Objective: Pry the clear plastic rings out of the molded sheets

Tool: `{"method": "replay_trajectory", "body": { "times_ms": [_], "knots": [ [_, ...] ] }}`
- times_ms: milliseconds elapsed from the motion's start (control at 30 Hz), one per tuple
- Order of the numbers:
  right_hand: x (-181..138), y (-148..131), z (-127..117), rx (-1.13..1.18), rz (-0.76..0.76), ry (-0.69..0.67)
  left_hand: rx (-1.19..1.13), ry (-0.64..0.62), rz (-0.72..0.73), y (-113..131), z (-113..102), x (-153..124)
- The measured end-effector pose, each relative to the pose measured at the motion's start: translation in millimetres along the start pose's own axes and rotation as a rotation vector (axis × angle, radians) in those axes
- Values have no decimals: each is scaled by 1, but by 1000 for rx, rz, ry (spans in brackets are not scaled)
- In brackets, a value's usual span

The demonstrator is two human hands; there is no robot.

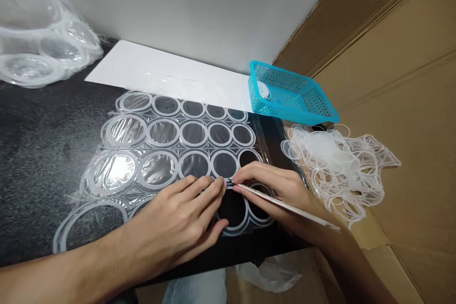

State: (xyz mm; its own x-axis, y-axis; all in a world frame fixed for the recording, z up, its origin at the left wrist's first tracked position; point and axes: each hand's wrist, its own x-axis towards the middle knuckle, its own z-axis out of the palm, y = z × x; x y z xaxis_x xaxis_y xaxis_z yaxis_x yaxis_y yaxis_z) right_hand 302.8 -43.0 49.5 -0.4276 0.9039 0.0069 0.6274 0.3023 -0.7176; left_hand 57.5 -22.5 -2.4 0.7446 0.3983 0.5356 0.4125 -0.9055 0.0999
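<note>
A clear plastic sheet [167, 152] moulded with rows of rings lies on a dark speckled table [39, 152]. My left hand [178, 218] rests flat on the sheet's near part, fingers stretched out and pressing beside a ring. My right hand [274, 190] is closed in a pinch on a thin pale stick tool [285, 205], whose tip touches the sheet right at my left fingertips.
A turquoise mesh basket [292, 92] sits at the back right. A heap of cut plastic rings and scrap [338, 161] lies to the right on cardboard. A white sheet [167, 73] lies behind. Stacked clear trays [35, 38] sit far left. Cardboard walls [402, 80] rise on the right.
</note>
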Motion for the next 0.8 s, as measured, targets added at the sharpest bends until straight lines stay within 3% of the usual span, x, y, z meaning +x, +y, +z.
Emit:
{"method": "replay_trajectory", "body": {
  "times_ms": [467, 800],
  "knots": [
    [5, -5, -6, -52, 39, -93, -13, -13, 12, 0, -2, -1],
    [18, -10, -7, -285, 39, -194, -33, -9, 21, 0, -1, 0]
  ]
}}
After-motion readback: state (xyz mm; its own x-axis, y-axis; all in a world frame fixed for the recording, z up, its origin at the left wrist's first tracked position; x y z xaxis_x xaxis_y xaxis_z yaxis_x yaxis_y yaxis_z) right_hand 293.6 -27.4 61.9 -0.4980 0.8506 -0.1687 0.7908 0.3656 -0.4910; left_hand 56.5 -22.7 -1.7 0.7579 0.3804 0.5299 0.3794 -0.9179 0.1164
